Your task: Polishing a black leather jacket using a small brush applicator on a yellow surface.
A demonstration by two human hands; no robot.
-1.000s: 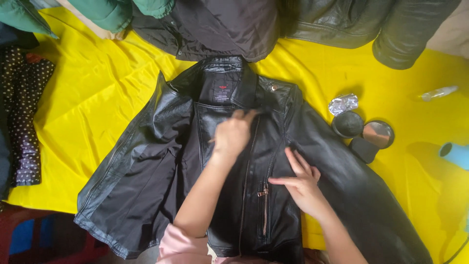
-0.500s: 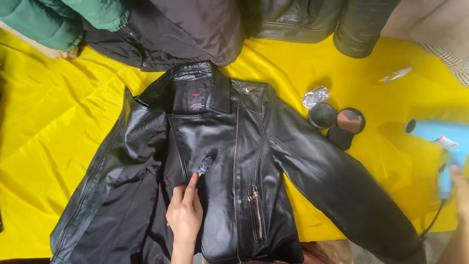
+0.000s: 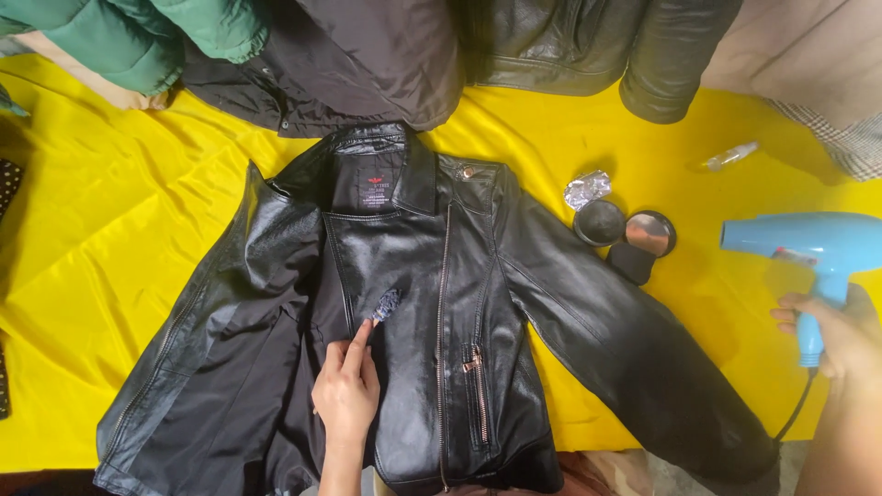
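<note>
A black leather jacket (image 3: 441, 303) lies spread open on a yellow sheet (image 3: 119, 248). My left hand (image 3: 347, 390) rests on the jacket's front panel and holds a small brush (image 3: 384, 305) whose dark bristle head touches the leather next to the zipper. At the right edge, my right hand (image 3: 827, 335) grips the handle of a light blue hair dryer (image 3: 813, 248), its nozzle pointing left toward the jacket's sleeve. The dryer's black cord hangs down below the hand.
Right of the collar sit an open round tin (image 3: 599, 222), its lid (image 3: 650, 233), a dark sponge (image 3: 632, 264) and crumpled foil (image 3: 587, 190). A small clear bottle (image 3: 732, 155) lies farther right. Green (image 3: 138, 37), black (image 3: 367, 55) and dark leather garments (image 3: 588, 46) line the far edge.
My right hand left the jacket and now holds the blue hair dryer at the right. My left hand slid down the front panel with the brush.
</note>
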